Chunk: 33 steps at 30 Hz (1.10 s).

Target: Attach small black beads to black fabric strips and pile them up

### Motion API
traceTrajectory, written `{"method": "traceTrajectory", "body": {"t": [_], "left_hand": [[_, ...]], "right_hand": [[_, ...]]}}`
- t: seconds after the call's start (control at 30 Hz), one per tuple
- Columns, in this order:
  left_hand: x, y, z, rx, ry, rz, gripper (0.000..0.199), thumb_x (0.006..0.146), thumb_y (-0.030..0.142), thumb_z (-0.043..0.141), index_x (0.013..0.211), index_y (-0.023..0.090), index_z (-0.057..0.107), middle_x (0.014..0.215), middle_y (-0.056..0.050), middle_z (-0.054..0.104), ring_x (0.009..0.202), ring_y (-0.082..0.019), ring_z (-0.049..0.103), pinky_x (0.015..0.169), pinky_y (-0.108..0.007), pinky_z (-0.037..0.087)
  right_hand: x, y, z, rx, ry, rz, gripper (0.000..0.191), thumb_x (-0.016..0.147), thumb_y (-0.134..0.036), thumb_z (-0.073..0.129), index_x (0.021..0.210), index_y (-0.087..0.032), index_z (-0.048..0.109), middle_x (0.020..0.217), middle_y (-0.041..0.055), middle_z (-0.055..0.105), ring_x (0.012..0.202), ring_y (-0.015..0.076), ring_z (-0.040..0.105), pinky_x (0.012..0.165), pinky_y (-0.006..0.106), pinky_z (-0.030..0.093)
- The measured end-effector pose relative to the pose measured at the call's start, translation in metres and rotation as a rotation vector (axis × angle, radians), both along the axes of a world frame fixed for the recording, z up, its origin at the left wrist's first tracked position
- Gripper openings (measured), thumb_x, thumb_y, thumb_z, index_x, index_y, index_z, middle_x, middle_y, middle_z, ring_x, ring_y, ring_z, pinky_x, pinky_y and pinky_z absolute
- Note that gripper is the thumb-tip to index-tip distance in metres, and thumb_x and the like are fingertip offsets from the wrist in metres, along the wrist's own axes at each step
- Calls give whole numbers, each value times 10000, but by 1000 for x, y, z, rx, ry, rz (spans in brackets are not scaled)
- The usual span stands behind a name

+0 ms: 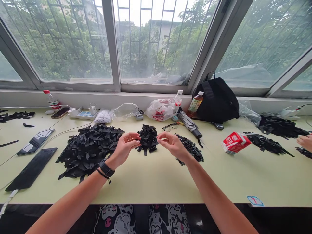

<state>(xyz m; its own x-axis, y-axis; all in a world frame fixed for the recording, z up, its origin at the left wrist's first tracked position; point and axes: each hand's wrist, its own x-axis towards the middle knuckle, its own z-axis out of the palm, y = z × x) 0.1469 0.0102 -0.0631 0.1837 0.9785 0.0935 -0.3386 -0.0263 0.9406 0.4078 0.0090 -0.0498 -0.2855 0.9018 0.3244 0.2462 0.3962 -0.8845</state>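
Note:
My left hand (124, 147), with a dark watch at its wrist, is closed in a pinch at the left side of a small heap of black strip pieces (147, 135). Facing it from the right side of that heap, my right hand (172, 143) also has its fingertips pressed together. Whatever either pinch holds is too small to make out. A large pile of short black strips (85, 151) spreads out to the left of my left hand. Just beyond my right hand lie many small black ring-like pieces (191, 149), partly covered by the hand.
Glasses (170, 126), a folded umbrella (190, 123) and a plastic bag (159, 110) lie behind the hands. A red carton (235, 143) stands to the right, near more black strips (266, 143) and another person's hand (305, 142). Two phone-like slabs, one a dark slab (31, 169), lie left.

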Motion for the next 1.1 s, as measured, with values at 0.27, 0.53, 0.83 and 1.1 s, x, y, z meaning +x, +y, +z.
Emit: {"method": "traceTrajectory", "body": {"t": [0.27,0.53,0.83,1.1], "left_hand": [[9,-7,-10,117,98,-84,240,760,207,810,991,203,750,1001,-70,742,901,-195,700,788,-315,577],[12,-14,-6,190,144,-105,261,777,266,856,998,196,735,1047,-80,730,960,-212,680,812,-322,564],[11,-14,-6,194,114,-124,279,786,261,868,1020,191,734,1079,-82,724,983,-203,667,834,-314,548],[12,-13,-7,241,181,-94,242,824,270,832,1035,180,755,1089,-100,750,962,-204,687,840,-321,561]], "right_hand": [[-41,-13,-21,-206,181,234,258,854,-439,795,937,-209,713,911,47,699,865,200,665,824,372,555],[-41,-11,-24,-220,299,206,325,796,-416,858,1007,-202,735,865,41,711,776,190,682,762,374,577],[-36,-8,-24,-260,262,224,270,852,-412,813,973,-177,760,795,24,686,690,134,606,677,299,505],[-34,-9,-21,-253,263,218,264,851,-422,812,937,-182,745,799,17,669,704,143,595,686,300,475]]}}
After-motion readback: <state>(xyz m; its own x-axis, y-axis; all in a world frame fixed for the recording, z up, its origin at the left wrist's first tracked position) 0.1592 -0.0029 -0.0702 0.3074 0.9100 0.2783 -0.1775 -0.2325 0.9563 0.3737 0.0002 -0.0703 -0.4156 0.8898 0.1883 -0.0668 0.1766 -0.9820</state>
